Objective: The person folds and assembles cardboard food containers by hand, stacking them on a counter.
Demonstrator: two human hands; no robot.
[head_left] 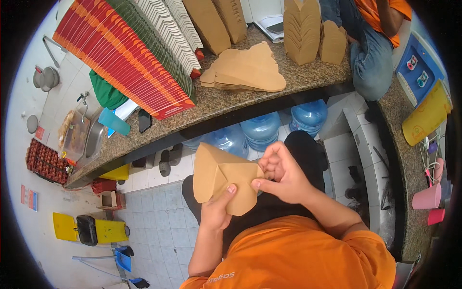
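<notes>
A brown cardboard food box [211,173], partly folded, is held above my lap. My left hand [216,212] grips it from below, thumb pressed on the front panel and the other fingers hidden behind. At its right edge my right hand [284,178] pinches a flap between thumb and curled fingers. On the granite counter [192,115] in front of me lies a pile of flat brown cardboard blanks [250,67]. Nested folded brown boxes [302,33] stand behind it on the right, with a shorter brown stack [333,43] beside them.
Tall stacks of red printed cartons [125,62] fill the counter's left. A phone [144,120] and a teal cup [114,121] lie near its edge. Blue water bottles [260,130] stand underneath. Another person [373,58] sits at the far right, near a yellow pitcher [423,118].
</notes>
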